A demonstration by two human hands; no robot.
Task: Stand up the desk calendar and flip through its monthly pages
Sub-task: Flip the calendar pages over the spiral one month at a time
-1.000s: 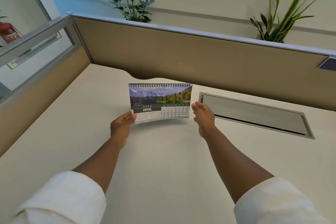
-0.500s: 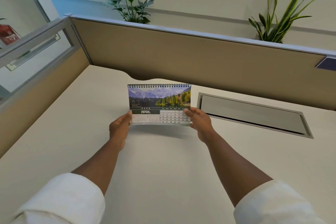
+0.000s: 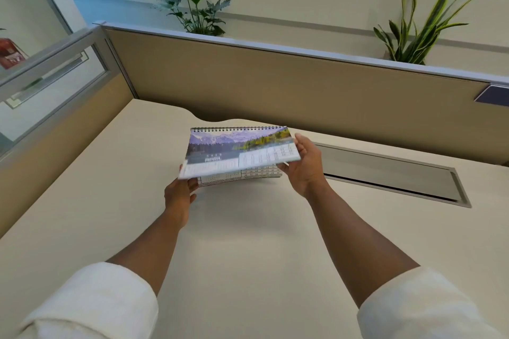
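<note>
The desk calendar [image 3: 239, 155] stood on the pale bench [image 3: 248, 242], near the middle and in front of the tan partition [image 3: 275, 85], its spiral binding along the top. The April page [image 3: 242, 153], blurred, was lifted forward off the sheets beneath, whose date grid showed below its lower edge. The right hand [image 3: 303, 170] was closed on the page's right edge, thumb on top and fingers under it. The left hand [image 3: 179, 195] reached up to the calendar's lower left corner, its fingers partly hidden by the page; how tightly it gripped could not be told. A metal cable tray lid [image 3: 385, 173] lay flush in the bench just beside the right hand.
</note>
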